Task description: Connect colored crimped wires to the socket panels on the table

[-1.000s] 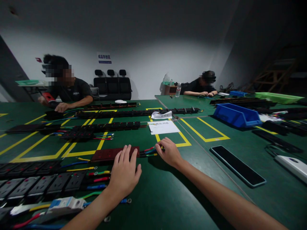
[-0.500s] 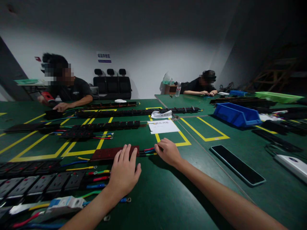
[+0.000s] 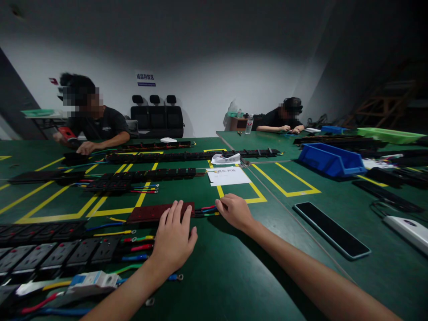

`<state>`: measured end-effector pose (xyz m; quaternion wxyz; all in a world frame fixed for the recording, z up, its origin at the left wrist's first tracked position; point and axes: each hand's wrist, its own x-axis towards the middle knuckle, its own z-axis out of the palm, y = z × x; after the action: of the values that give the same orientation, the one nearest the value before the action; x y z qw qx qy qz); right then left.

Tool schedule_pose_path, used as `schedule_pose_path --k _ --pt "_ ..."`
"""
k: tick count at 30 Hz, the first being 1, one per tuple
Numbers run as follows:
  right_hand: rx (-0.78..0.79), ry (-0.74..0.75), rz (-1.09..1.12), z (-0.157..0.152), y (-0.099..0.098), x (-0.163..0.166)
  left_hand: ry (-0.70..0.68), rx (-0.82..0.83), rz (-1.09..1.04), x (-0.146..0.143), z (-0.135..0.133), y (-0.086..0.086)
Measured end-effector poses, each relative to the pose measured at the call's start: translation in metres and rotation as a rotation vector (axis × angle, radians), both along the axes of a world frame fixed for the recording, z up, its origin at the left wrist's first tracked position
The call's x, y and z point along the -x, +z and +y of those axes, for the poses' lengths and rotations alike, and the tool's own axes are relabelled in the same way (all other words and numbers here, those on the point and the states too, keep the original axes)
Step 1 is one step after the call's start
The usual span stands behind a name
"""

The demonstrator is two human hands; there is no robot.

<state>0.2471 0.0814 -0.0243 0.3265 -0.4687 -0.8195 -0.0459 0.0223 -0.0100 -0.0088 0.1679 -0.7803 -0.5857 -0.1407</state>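
Barely moved, left fingers (image 3: pixel 173 217) stretch over maroon strip (image 3: pixel 143 214); right fingers (image 3: pixel 224 205) seemingly pinch wires (image 3: pixel 206 211).

The desk (image 3: pixel 207 290) carries one dark-red strip (image 3: pixel 143 214), one phone (image 3: pixel 331 229), two blue bins (image 3: pixel 329 162), one lime-green tray (image 3: pixel 389 133) and one clear bottle (image 3: pixel 249 125). The person's two hands (image 3: pixel 174 236) and two co-workers (image 3: pixel 109 125) show, with three headrests (image 3: pixel 154 99) on the black seat (image 3: pixel 156 120).

Bare grip (image 3: pixel 174 238), bare wrists (image 3: pixel 251 226), bare forearms (image 3: pixel 304 265)
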Motion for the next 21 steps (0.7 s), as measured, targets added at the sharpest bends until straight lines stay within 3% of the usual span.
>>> schedule_pose_path --k 8,21 --pt "-0.085 -0.06 0.049 -0.0003 -0.0015 -0.0014 0.004 0.011 -0.003 -0.0007 -0.0002 0.001" --pt "-0.011 -0.111 -0.009 0.0014 -0.0046 0.0 -0.006 -0.014 -0.003 0.0001 -0.0006 -0.0002"
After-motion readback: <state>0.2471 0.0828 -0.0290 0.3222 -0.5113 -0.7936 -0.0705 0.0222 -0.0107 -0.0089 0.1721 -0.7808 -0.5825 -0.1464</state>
